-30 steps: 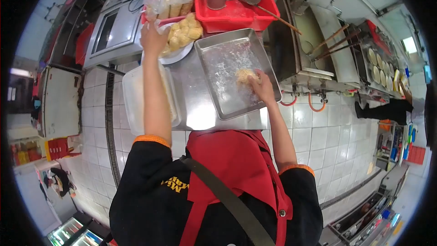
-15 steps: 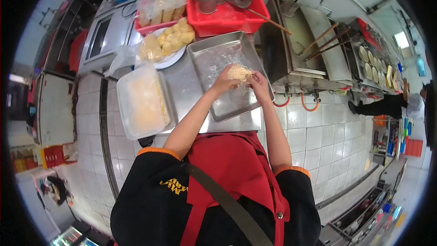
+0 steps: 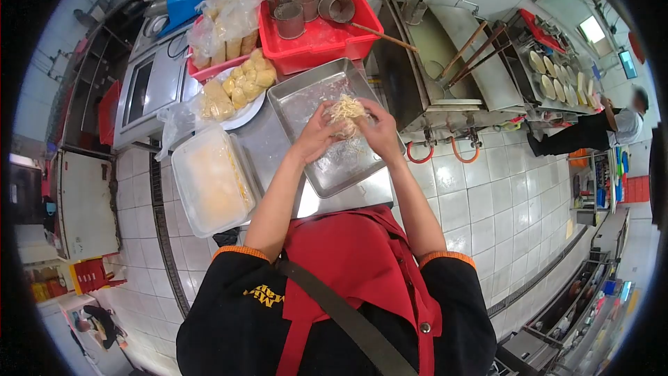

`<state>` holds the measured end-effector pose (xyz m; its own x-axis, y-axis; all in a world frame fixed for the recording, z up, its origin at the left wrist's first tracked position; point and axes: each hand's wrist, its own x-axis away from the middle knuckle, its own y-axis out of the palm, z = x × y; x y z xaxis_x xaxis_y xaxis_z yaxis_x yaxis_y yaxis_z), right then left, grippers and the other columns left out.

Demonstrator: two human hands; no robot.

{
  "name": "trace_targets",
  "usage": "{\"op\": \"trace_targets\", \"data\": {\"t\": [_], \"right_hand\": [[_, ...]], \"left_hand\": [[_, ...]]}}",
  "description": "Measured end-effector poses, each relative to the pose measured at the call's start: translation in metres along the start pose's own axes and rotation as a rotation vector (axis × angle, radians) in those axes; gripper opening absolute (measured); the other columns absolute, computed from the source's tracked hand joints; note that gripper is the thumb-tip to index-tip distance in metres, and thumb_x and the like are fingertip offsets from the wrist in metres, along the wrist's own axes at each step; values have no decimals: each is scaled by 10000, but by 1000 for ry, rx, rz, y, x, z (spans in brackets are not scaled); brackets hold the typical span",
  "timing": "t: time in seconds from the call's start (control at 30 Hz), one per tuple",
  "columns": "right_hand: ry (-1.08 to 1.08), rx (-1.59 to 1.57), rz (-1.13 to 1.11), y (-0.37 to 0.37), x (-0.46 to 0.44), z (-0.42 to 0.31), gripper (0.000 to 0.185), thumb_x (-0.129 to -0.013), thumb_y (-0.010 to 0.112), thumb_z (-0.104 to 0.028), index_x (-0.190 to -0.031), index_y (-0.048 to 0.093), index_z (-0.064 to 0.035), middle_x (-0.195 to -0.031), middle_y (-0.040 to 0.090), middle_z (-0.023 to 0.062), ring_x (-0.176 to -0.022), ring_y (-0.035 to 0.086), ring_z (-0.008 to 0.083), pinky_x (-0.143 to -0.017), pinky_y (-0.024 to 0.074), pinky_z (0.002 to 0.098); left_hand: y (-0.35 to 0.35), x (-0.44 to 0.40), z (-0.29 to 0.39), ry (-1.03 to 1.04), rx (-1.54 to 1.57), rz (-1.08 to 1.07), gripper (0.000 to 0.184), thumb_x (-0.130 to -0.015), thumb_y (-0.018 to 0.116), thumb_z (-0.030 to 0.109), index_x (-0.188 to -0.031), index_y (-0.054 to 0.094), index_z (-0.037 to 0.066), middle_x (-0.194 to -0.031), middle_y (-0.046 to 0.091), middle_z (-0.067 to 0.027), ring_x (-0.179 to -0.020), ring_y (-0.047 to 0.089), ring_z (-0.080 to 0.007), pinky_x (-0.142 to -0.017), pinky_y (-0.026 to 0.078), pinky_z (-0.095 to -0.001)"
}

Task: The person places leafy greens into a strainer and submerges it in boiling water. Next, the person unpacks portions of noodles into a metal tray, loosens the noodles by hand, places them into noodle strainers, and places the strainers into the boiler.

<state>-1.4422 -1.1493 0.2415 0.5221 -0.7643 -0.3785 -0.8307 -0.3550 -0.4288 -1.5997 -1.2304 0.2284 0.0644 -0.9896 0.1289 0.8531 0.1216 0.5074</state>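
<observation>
A loose clump of pale noodles [image 3: 345, 108] is held between my two hands, above a metal tray [image 3: 321, 173] dusted with white powder. My left hand [image 3: 319, 134] cups the noodles from the left, its fingers curled against them. On the opposite side my right hand [image 3: 380, 129] closes round the clump, with the thumb side toward it. Some strands stick out between the hands. The undersides of the fingers are partly hidden.
Left of the tray stand a lidded plastic container [image 3: 212, 184] and a plate [image 3: 245, 117] with yellow noodle portions. Behind it is a red tub [image 3: 316, 52] with strainers. A cooker [image 3: 445, 63] stands right; farther off, a person [image 3: 588, 129] is standing.
The view has shifted slightly. My hands have changed from fingering the noodles at their sides to cupping them more widely, and the clump looks more heaped.
</observation>
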Motion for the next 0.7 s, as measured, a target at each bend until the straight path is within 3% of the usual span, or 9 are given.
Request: {"op": "trace_targets", "data": {"t": [0.07, 0.13, 0.27, 0.37, 0.43, 0.47, 0.53, 0.63, 0.7], "right_hand": [[-185, 299, 67, 2, 3, -3, 298, -781, 641, -63, -1072, 589, -27, -1061, 609, 74, -977, 570, 151, -835, 440, 270], [304, -590, -69, 3, -1, -6, 273, -811, 587, -27, -1080, 566, 12, -1059, 607, 70, -972, 563, 127, -842, 432, 250], [327, -719, 24, 0, -4, -10, 296, -830, 554, -13, -1119, 523, 42, -1082, 595, 82, -983, 557, 121, -866, 421, 246], [420, -501, -148, -12, -7, -5, 341, -829, 552, -18, -1161, 492, 37, -1118, 578, 85, -1008, 551, 134, -888, 413, 259], [506, -1022, -114, -16, -6, -6, 399, -807, 590, -48, -1187, 486, 15, -1067, 603, 96, -975, 572, 164, -885, 417, 275], [504, -1019, -111, -15, -7, -8, 399, -807, 590, -48, -1187, 486, 15, -1067, 603, 96, -975, 572, 164, -885, 417, 275], [91, -307, -15, -9, -8, -17, 413, -773, 635, -85, -1165, 525, -13, -1057, 610, 107, -991, 571, 179, -878, 423, 288], [109, -142, -217, -13, -15, -23, 381, -743, 665, -96, -1108, 577, -29, -1030, 621, 113, -966, 578, 178, -864, 430, 288], [103, -267, -148, -11, -18, -27, 376, -738, 668, -73, -1101, 581, -25, -1040, 611, 90, -963, 561, 152, -866, 425, 281]], "left_hand": [[-3, 2, -5, -1, 60, -42, 429, -867, 566, 86, -1251, 375, 116, -1169, 499, -78, -1029, 540, -152, -808, 487, -289], [-12, -6, -8, 107, 88, 81, 468, -853, 565, 43, -1269, 359, 98, -1179, 498, -83, -1057, 527, -165, -838, 475, -311], [-17, -6, -8, 45, 128, 22, 471, -857, 540, 20, -1283, 347, 77, -1179, 512, -94, -1071, 528, -190, -869, 468, -339], [-23, -8, -3, 106, 234, -26, 417, -883, 492, 29, -1276, 355, 49, -1187, 518, -101, -1080, 531, -208, -883, 469, -350], [-21, -3, 0, -7, 396, 38, 398, -886, 464, 28, -1275, 379, 35, -1177, 529, -113, -1048, 550, -208, -857, 484, -337], [-18, -2, 2, -8, 397, 33, 398, -886, 464, 28, -1275, 379, 35, -1177, 529, -113, -1048, 550, -208, -857, 484, -337], [-15, 0, 3, -37, 315, -14, 378, -910, 447, 73, -1279, 378, 36, -1174, 528, -105, -1028, 561, -197, -822, 505, -341], [-10, -8, 3, 8, 285, 41, 360, -916, 450, 90, -1267, 389, 40, -1173, 527, -93, -1019, 562, -173, -797, 515, -323], [-6, -3, 12, 22, 289, 20, 361, -910, 461, 78, -1263, 392, 39, -1165, 529, -86, -1013, 563, -168, -802, 512, -309]]}}
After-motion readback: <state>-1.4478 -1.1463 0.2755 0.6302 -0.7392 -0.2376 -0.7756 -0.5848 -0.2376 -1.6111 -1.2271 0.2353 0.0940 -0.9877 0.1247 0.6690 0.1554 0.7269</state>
